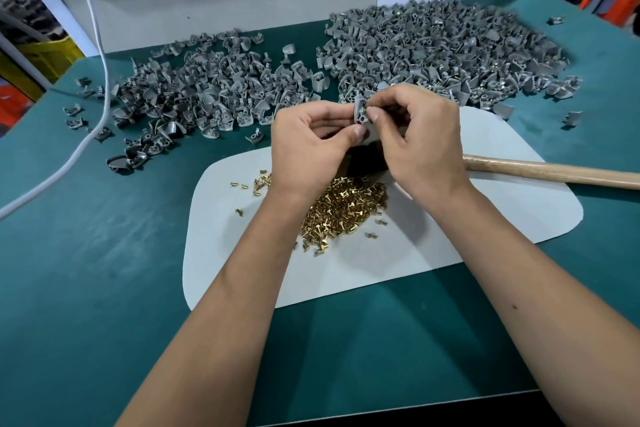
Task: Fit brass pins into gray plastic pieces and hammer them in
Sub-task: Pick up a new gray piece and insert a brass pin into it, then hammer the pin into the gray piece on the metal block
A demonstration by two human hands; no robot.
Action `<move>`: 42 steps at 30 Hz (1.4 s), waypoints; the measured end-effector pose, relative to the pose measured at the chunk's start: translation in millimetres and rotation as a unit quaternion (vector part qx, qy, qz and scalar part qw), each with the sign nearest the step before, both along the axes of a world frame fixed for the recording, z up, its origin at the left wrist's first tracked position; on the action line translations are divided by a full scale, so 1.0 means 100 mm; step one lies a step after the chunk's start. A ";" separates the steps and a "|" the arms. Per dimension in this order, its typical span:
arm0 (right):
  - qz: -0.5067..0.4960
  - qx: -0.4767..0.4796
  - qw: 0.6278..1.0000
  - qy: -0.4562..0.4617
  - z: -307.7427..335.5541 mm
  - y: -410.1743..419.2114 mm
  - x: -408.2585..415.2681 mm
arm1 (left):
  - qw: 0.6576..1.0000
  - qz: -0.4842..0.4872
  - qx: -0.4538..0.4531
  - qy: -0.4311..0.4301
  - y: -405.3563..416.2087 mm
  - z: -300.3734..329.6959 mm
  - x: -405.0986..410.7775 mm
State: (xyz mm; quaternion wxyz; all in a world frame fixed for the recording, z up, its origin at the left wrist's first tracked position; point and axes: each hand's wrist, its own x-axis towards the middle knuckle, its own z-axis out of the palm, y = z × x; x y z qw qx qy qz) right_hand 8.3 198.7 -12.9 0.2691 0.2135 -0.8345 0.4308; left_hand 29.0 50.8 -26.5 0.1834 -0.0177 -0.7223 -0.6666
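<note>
Both hands meet above the middle of the bench. The left hand [308, 146] pinches a gray plastic piece [360, 111] between thumb and curled fingers, holding it upright. The right hand [415, 135] has its fingertips drawn together against the piece's right side, at one of its holes; whether a pin sits between them I cannot tell.

Just below the hands, toward six o'clock, a heap of brass pins [343, 208] lies on a white mat [450, 229], with a few strays scattered at its left edge. At three o'clock a wooden handle [550, 172] lies across the mat's right edge, its head hidden behind the right hand.

On the green table [86, 253], one spread of gray pieces [207, 90] lies at ten o'clock and a thicker pile [446, 48] at one o'clock. A white cable [100, 55] trails down the left side.
</note>
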 end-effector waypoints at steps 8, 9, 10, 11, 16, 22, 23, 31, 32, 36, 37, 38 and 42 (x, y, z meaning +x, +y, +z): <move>-0.015 -0.007 1.000 -0.021 0.02 -0.01 0.04 | 1.000 0.001 0.015 -0.016 0.02 0.00 0.01; -0.018 -0.010 0.999 -0.027 0.02 -0.02 0.04 | 1.000 0.003 0.009 -0.018 0.02 -0.01 0.02; -0.021 -0.012 0.999 -0.031 0.02 -0.02 0.05 | 1.000 0.007 0.004 -0.017 0.03 -0.01 0.02; -0.024 -0.015 0.999 -0.034 0.02 -0.02 0.05 | 1.000 0.012 -0.001 -0.014 0.04 -0.01 0.02; -0.037 -0.022 0.998 -0.038 0.02 -0.06 0.07 | 1.000 0.023 -0.016 0.000 0.05 -0.02 0.02; -0.036 -0.022 0.998 -0.055 0.02 -0.07 0.07 | 0.999 0.027 -0.045 0.011 0.06 -0.01 0.02; -0.028 -0.018 0.997 -0.063 0.02 -0.06 0.06 | 0.998 0.025 -0.054 0.014 0.07 0.00 0.03; 0.021 0.020 0.996 -0.087 0.04 0.12 0.03 | 0.994 0.050 -0.096 0.020 0.14 0.02 0.06; 0.030 0.025 0.995 -0.093 0.04 0.15 0.03 | 0.993 0.051 -0.102 0.015 0.14 0.03 0.06; 0.060 0.049 0.991 -0.109 0.09 0.28 0.02 | 0.992 0.044 -0.120 0.010 0.13 0.04 0.08; 0.057 0.058 0.991 -0.109 0.11 0.32 0.01 | 0.990 0.051 -0.129 0.013 0.13 0.05 0.08; 0.047 0.070 0.991 -0.107 0.13 0.38 0.00 | 0.988 0.061 -0.139 0.015 0.11 0.06 0.08; -0.015 0.184 0.971 -0.151 0.19 0.66 -0.14 | 0.988 0.069 -0.134 0.033 0.02 0.07 0.06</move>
